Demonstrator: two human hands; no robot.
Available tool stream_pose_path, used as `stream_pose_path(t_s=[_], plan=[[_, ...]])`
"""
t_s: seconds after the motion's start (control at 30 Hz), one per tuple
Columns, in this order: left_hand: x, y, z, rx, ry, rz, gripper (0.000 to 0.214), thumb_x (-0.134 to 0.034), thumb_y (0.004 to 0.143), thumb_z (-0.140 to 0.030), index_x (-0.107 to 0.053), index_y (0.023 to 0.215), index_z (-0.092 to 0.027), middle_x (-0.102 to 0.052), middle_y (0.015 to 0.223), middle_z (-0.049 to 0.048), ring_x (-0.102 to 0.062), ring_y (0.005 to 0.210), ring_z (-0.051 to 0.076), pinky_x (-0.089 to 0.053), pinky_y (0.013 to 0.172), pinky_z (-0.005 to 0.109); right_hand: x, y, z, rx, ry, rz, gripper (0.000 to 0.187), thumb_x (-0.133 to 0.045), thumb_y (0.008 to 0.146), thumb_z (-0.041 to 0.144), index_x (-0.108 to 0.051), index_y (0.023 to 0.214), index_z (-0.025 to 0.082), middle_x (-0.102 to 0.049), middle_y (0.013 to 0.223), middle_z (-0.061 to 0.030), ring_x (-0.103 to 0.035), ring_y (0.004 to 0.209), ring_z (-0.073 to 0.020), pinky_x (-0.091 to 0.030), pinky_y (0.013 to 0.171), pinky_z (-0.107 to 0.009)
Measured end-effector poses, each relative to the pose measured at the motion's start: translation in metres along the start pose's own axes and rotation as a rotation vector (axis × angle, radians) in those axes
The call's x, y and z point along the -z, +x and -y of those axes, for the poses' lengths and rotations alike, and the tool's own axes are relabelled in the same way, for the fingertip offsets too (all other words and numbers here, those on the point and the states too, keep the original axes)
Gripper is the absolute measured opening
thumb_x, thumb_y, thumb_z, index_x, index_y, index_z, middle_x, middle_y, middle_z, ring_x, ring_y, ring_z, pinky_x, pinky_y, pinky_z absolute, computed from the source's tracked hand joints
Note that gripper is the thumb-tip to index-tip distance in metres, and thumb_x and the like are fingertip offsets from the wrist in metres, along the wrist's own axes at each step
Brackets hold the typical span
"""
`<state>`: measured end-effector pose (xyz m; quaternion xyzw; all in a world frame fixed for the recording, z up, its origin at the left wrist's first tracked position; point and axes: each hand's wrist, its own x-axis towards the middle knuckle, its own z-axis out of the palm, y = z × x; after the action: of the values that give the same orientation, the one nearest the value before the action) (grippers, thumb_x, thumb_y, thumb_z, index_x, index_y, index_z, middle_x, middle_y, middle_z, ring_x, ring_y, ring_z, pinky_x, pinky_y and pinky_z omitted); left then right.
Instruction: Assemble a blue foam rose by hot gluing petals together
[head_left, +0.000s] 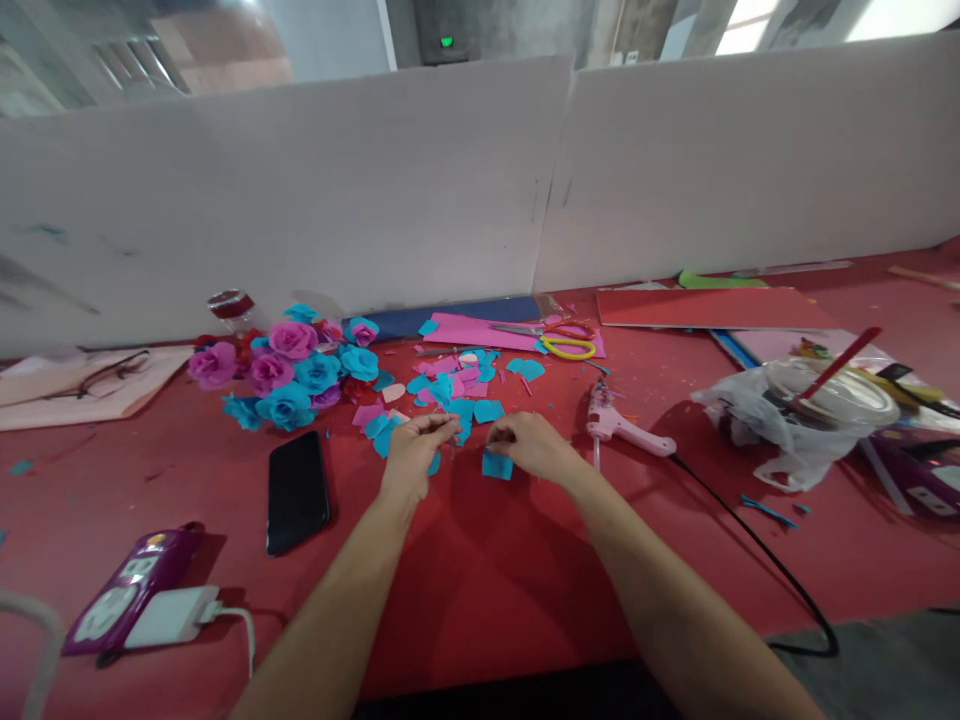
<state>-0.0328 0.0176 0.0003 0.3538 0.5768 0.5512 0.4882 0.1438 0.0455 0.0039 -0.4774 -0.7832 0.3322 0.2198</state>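
My left hand is closed in a pinch over the table, its thumb and forefinger together; whatever is between them is too small to make out. Close by on the right, my right hand has curled fingers at the upper edge of a small blue paper piece and appears to grip it. Just beyond both hands lies a loose pile of blue, pink and pale paper petals. Another blue petal lies beside my right fingertips. Finished paper roses in blue, pink and red are bunched at the left.
A pink glue gun with a black cord lies right of my hands. Scissors rest on pink paper at the back. A phone and purple power strip lie left. A bagged cup stands right, before a white partition.
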Motion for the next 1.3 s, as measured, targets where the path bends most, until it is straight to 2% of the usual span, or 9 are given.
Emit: stream_pose_path(t_s=[0.1,0.2,0.37,0.53,0.67,0.87,0.97,1.13,1.3], plan=[[-0.001,-0.001,-0.002,-0.019,-0.005,0.031,0.023,-0.08,0.051,-0.028,-0.069,0.066,-0.015,-0.068,0.07,0.0029,-0.059,0.06,0.011,-0.046,0.065,0.026,0.01,-0.006,0.001,0.095,-0.089,0.043,0.018,-0.062,0.074,0.016,-0.073,0.083,0.025,-0.073,0.085,-0.0017,-0.064,0.079,-0.0187,-0.044,0.073,-0.028],[-0.001,-0.001,-0.003,-0.015,-0.001,0.04,0.021,-0.077,0.056,-0.028,-0.063,0.066,-0.015,-0.063,0.064,0.0002,-0.056,0.056,0.01,-0.043,0.058,0.024,0.039,-0.023,-0.003,0.107,-0.257,-0.11,0.033,-0.053,0.079,0.013,-0.067,0.107,0.022,-0.069,0.108,-0.0067,-0.061,0.099,-0.0207,-0.042,0.088,-0.031],[-0.006,-0.004,0.0,0.034,-0.021,0.163,0.017,-0.064,0.07,-0.031,-0.051,0.07,-0.019,-0.059,0.059,-0.002,-0.054,0.049,0.01,-0.038,0.05,0.022,0.084,-0.064,-0.03,-0.289,-0.771,-0.227,0.042,-0.052,0.074,0.011,-0.06,0.114,0.014,-0.064,0.111,-0.0166,-0.057,0.102,-0.03,-0.04,0.088,-0.041],[-0.01,-0.007,0.005,-0.125,0.181,0.167,0.009,-0.06,0.069,-0.025,-0.056,0.064,-0.019,-0.055,0.055,-0.0029,-0.05,0.052,0.01,-0.038,0.053,0.022,0.079,-0.079,-0.055,-0.409,-0.93,-0.168,0.041,-0.05,0.074,0.012,-0.054,0.115,0.009,-0.061,0.108,-0.0205,-0.058,0.098,-0.0321,-0.042,0.082,-0.042],[-0.011,-0.004,0.013,-0.187,0.386,0.243,0.014,-0.074,0.051,-0.022,-0.069,0.064,-0.02,-0.063,0.064,0.0002,-0.051,0.054,0.012,-0.038,0.053,0.024,0.08,-0.078,-0.062,-0.32,-0.864,-0.18,0.043,-0.052,0.072,0.011,-0.053,0.115,0.009,-0.059,0.111,-0.0192,-0.059,0.094,-0.0279,-0.045,0.08,-0.037],[-0.015,-0.004,0.025,-0.162,0.446,0.256,0.02,-0.077,0.038,-0.009,-0.064,0.046,-0.022,-0.065,0.056,0.0014,-0.056,0.055,0.017,-0.036,0.05,0.024,0.085,-0.103,-0.04,-0.089,-0.592,-0.48,0.032,-0.054,0.074,0.02,-0.06,0.105,0.015,-0.062,0.101,-0.0124,-0.058,0.092,-0.0244,-0.045,0.082,-0.034],[-0.015,-0.007,0.023,-0.2,0.48,0.226,0.021,-0.077,0.039,-0.008,-0.061,0.042,-0.022,-0.06,0.049,0.0003,-0.051,0.051,0.015,-0.031,0.048,0.024,0.07,-0.119,-0.023,-0.065,-0.33,-0.414,0.019,-0.052,0.081,0.03,-0.063,0.09,0.017,-0.064,0.084,-0.0082,-0.06,0.081,-0.0228,-0.045,0.076,-0.033],[-0.012,-0.007,0.019,-0.105,0.434,0.217,0.023,-0.077,0.039,-0.01,-0.056,0.042,-0.021,-0.056,0.046,-0.002,-0.049,0.049,0.013,-0.029,0.046,0.023,0.044,-0.139,-0.007,-0.186,0.06,-0.095,0.039,-0.046,0.087,0.042,-0.057,0.058,0.019,-0.056,0.055,-0.0022,-0.055,0.056,-0.017,-0.041,0.057,-0.028],[-0.016,-0.009,0.015,0.082,0.27,0.223,0.028,-0.076,0.041,-0.005,-0.061,0.06,-0.018,-0.06,0.054,-0.0016,-0.054,0.053,0.014,-0.042,0.055,0.026,0.039,-0.146,-0.007,-0.274,0.209,-0.251,0.032,-0.052,0.084,0.047,-0.057,0.071,0.018,-0.05,0.055,0.0014,-0.047,0.052,-0.0134,-0.037,0.053,-0.026]])
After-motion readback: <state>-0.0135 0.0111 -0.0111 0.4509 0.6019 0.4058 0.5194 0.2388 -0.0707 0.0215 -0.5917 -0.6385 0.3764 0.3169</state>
